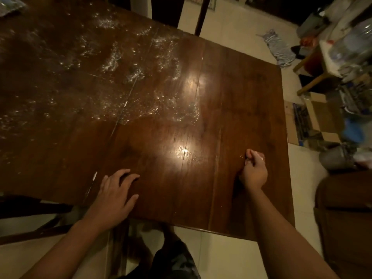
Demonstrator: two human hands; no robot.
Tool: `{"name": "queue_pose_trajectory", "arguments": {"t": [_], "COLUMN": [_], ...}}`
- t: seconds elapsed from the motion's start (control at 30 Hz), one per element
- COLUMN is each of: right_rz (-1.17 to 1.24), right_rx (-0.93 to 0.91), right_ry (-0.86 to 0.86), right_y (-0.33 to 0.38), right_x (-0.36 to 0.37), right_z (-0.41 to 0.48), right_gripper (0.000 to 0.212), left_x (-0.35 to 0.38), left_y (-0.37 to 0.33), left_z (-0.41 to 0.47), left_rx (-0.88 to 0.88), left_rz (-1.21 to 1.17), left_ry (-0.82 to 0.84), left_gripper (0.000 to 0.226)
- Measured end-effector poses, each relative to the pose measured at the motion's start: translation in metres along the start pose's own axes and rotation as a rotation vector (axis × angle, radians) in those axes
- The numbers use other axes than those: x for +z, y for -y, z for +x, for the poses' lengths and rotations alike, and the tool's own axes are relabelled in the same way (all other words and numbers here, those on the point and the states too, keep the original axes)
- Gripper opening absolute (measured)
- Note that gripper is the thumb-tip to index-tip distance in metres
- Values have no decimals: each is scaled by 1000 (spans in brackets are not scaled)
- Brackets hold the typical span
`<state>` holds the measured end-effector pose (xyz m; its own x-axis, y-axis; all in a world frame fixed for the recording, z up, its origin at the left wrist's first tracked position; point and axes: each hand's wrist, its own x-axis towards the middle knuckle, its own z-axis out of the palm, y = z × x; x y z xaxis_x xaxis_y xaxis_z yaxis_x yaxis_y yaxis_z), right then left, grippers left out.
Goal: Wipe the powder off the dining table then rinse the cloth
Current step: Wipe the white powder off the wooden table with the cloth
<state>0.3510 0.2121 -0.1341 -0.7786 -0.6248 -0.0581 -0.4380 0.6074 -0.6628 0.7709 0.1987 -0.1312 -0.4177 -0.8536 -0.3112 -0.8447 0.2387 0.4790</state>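
The dark wooden dining table (241,97) fills most of the head view. White powder (112,63) is scattered in patches over its far and left-middle part, reaching to about the table's centre (181,113). The near right part is bare and shiny. My left hand (114,196) rests on the table near its front edge, fingers spread and slightly bent, holding nothing. My right hand (254,170) sits on the table to the right, its fingers curled into a fist. A few white specks show on its fingers, and I cannot make out anything held inside.
A blue-and-white striped cloth (278,48) lies on the tiled floor beyond the table's far right corner. Cluttered shelves, bottles and an opened cardboard box (318,121) stand along the right. A dark chair (346,218) is at the near right, and another chair (30,206) is at the left.
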Motion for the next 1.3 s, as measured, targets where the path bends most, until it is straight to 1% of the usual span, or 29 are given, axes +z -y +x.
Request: {"name": "queue_pose_trajectory", "arguments": {"t": [0.03,0.1,0.17,0.23,0.27,0.3,0.33,0.4,0.43,0.47,0.5,0.57,0.6,0.63,0.67,0.7,0.73,0.8,0.87,0.9,0.97,1.0,1.03,1.1,1.13,1.2,1.23,1.27,1.3], "right_rz": [5,-28,-84,-152,-144,-114,-85,-85,-106,-126,-128,-53,-29,-27,-42,-57,-57,-28,-18,-19,-27,-33,-30,-24,-27,11,27,24,4], "right_rx": [-53,-233,-476,-764,-875,-963,-1023,-1085,-1085,-1052,-974,-731,-604,-511,-489,-528,-612,-850,-1109,-1209,-1297,-1269,-1217,-1078,-962,-715,-644,-614,-628], "right_ry": [20,164,419,733,887,1015,1100,1167,1148,1081,985,715,571,473,426,441,508,732,936,1007,1044,1031,990,830,735,588,542,514,521], "right_y": [15,41,53,47,38,29,19,6,1,-6,-11,-4,6,18,31,41,50,62,69,71,81,90,104,138,157,189,204,216,227], "right_x": [8,25,37,39,36,29,21,3,-3,-5,-4,10,20,35,50,65,80,105,121,126,140,151,162,189,202,224,233,241,250], "right_z": [-1,-19,-50,-86,-102,-116,-122,-112,-100,-87,-75,-65,-68,-77,-90,-106,-123,-149,-160,-154,-131,-121,-112,-104,-106,-114,-119,-123,-128], "right_gripper": [43,51,52,50,49,45,40,40,45,57,68,81,83,80,77,74,73,72,72,75,81,78,69,46,42,45,48,52,57], "left_x": [1,3,6,6,6,5,4,-1,-4,-8,-13,-24,-31,-38,-46,-54,-62,-77,-86,-85,-79,-76,-72,-68,-68,-66,-65,-65,-64], "left_y": [0,-2,-3,-2,-1,2,5,12,16,21,28,47,59,72,85,97,108,124,131,129,126,127,129,134,136,138,138,138,138], "left_z": [0,0,1,1,1,0,-1,-4,-5,-7,-8,-10,-11,-12,-12,-12,-10,-5,-1,1,1,-1,-1,0,0,2,2,3,3], "left_rx": [-5,-14,-26,-30,-23,-13,-8,-20,-36,-65,-105,-207,-269,-348,-436,-513,-574,-640,-641,-625,-616,-621,-619,-611,-614,-628,-630,-629,-627], "left_rz": [-7,-23,-41,-57,-65,-78,-98,-146,-161,-168,-165,-134,-115,-102,-94,-93,-102,-128,-124,-113,-107,-97,-75,-33,-27,-31,-33,-34,-36], "left_ry": [-7,-29,-47,-55,-50,-36,-19,-11,-30,-59,-93,-175,-217,-251,-271,-280,-281,-275,-225,-174,-52,-2,27,38,35,39,42,43,44], "left_gripper": [54,60,62,61,60,58,55,47,45,44,43,47,49,52,54,57,58,59,66,71,76,75,75,75,76,77,77,78,78]}}
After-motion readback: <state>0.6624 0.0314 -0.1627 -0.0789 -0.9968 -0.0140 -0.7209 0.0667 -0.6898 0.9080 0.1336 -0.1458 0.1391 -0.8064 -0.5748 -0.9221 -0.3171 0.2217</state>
